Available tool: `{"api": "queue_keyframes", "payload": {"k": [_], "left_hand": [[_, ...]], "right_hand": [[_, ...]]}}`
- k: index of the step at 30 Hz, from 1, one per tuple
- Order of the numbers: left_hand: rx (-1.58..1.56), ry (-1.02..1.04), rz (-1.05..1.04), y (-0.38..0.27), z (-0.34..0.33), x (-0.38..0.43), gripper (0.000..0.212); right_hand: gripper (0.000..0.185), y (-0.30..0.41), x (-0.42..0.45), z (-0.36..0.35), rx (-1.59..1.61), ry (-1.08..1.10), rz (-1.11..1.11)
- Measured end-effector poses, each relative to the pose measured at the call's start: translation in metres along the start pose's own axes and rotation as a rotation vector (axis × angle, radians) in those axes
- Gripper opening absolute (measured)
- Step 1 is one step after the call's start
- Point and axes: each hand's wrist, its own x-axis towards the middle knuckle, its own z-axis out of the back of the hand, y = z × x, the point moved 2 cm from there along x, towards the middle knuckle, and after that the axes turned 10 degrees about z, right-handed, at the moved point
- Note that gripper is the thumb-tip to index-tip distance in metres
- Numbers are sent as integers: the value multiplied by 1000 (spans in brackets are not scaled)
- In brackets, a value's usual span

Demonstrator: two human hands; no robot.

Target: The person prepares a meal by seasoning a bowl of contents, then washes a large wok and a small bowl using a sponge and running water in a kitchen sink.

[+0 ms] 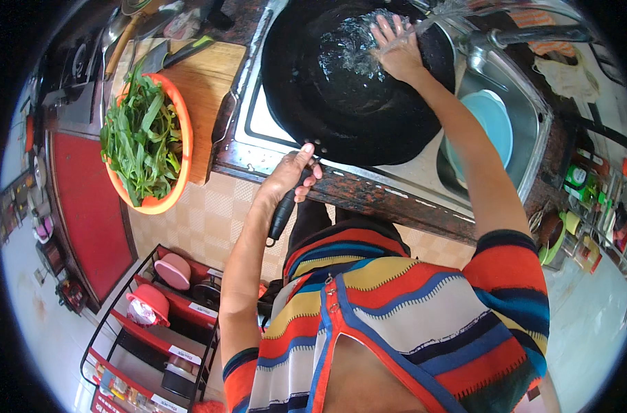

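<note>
A large black wok (339, 118) rests over the sink top, with water (352, 51) splashing inside it. My left hand (292, 175) grips the wok's black handle (282, 214), the thumb lying along its upper end. Over the far right part of the wok, my right hand (398, 51) is spread with its fingers apart, under a stream of water (422, 26) coming from the upper right. I see nothing held in it. Whether its fingertips touch the wok's inner surface, I cannot tell.
A wooden cutting board (215, 77) at left bears a knife (187, 51) and an orange basket (188, 139) of leafy greens (143, 139). Right of the wok, a blue basin (486, 124) sits in the steel sink (533, 129), near a faucet (478, 57). A rack (112, 315) stands lower left.
</note>
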Motion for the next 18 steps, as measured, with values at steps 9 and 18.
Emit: {"api": "queue_keyframes", "payload": {"k": [9, 18], "left_hand": [[56, -2, -32, -1, -1, 5, 59], [17, 6, -46, 3, -3, 6, 56]], "right_hand": [[60, 129, 29, 10, 553, 67, 15], [53, 99, -109, 58, 807, 618, 277]]}}
